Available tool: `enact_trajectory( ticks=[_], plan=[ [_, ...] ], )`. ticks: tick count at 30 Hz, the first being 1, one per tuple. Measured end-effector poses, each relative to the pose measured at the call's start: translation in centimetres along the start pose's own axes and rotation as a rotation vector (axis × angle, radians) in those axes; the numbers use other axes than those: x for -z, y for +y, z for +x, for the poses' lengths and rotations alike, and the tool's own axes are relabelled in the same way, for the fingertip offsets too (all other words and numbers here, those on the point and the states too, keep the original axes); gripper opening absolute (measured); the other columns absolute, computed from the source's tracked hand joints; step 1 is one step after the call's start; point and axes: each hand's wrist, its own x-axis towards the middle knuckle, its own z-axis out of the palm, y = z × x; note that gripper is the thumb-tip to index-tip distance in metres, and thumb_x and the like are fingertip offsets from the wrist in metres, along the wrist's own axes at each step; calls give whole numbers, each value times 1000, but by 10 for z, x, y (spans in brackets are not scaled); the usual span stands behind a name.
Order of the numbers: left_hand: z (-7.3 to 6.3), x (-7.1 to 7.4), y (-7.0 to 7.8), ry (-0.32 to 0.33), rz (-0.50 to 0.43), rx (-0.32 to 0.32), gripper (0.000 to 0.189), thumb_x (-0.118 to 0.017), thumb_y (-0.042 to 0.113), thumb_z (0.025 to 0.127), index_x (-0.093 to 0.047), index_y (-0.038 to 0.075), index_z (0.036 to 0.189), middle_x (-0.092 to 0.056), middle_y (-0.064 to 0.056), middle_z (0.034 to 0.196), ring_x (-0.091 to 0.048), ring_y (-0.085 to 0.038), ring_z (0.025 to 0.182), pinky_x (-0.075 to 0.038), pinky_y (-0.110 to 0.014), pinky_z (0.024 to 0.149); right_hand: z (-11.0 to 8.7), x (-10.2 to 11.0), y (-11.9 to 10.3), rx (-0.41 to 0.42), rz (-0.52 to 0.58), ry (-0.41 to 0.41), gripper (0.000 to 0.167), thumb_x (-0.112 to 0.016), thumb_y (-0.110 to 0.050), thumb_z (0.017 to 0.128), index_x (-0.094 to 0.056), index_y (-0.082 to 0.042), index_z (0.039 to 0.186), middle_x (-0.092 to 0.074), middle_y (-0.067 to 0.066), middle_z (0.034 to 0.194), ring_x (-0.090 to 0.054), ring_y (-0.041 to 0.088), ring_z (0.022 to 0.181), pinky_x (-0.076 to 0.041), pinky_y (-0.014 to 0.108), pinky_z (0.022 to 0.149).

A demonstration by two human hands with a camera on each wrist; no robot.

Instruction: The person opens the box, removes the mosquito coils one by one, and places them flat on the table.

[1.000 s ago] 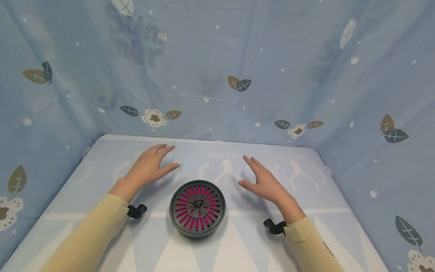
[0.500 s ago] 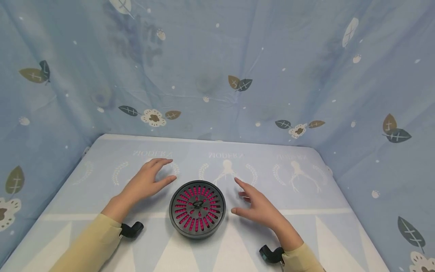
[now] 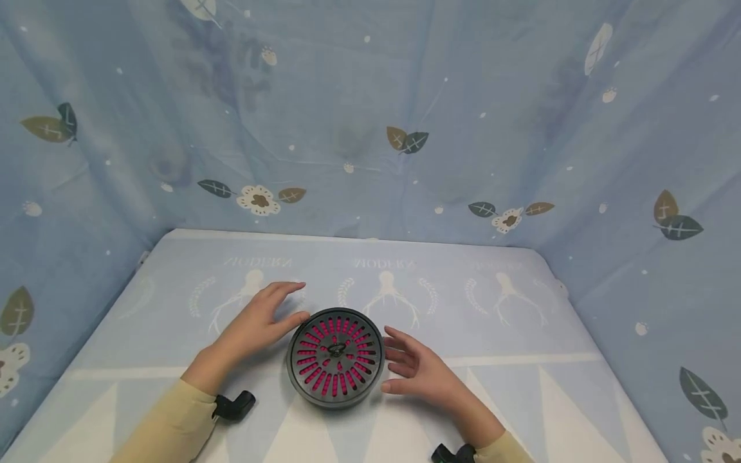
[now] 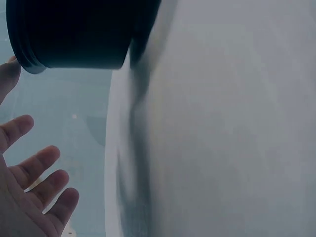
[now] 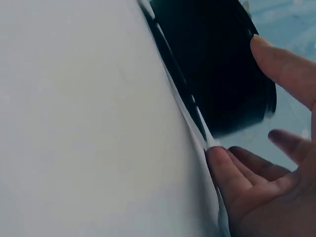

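Observation:
A round dark grey canister (image 3: 336, 357) stands upright on the table, its lid (image 3: 315, 368) cut with radial slots that show bright pink underneath. A small ring handle (image 3: 336, 348) sits at the lid's centre. My left hand (image 3: 255, 331) is at its left far side, thumb tip right at the lid's rim and the other fingers spread apart. On the right side my right hand (image 3: 422, 376) has relaxed, slightly bent fingers close beside the wall. In the right wrist view the thumb (image 5: 284, 66) overlaps the canister's rim, while the fingers (image 5: 229, 173) lie low by the tabletop.
The table cover (image 3: 463, 321) is pale blue and white with printed triangles and deer motifs. Blue patterned fabric (image 3: 370, 96) rises behind the table and along both sides. A black camera mount (image 3: 234, 406) sticks out from the left wrist, another (image 3: 451, 453) from the right.
Both hands have come down and inward to the canister's sides, the right hand moving left and nearer the body. The left thumb has reached the rim. The canister stays in place.

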Motion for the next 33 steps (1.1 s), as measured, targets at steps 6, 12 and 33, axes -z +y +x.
enact_trajectory(
  ticks=[6,12,33],
  plan=[
    [-1,2,12,-16,-22,-8,67,-61,60,91,-43,29,148,-45,-1,147,-42,-29,135,-41,-58,108,0,-17,12,87,-11,31,96,-88,-11,75,-34,-18,154,-45,7,149,-49,27,132,-49,34,105],
    [-1,4,25,-71,-74,-26,67,-61,60,91,-42,33,149,-44,7,146,-41,-22,136,-42,-55,109,0,-22,16,144,-129,101,99,-92,-20,70,-37,-20,153,-50,0,145,-53,22,127,-52,31,102],
    [-6,-17,69,-158,-166,-367,30,-76,37,88,-72,18,111,-62,14,89,-57,-1,76,-54,-19,63,0,-21,18,164,-153,104,94,-89,-21,73,-38,-15,152,-51,3,144,-52,22,128,-52,31,101]
  ],
)
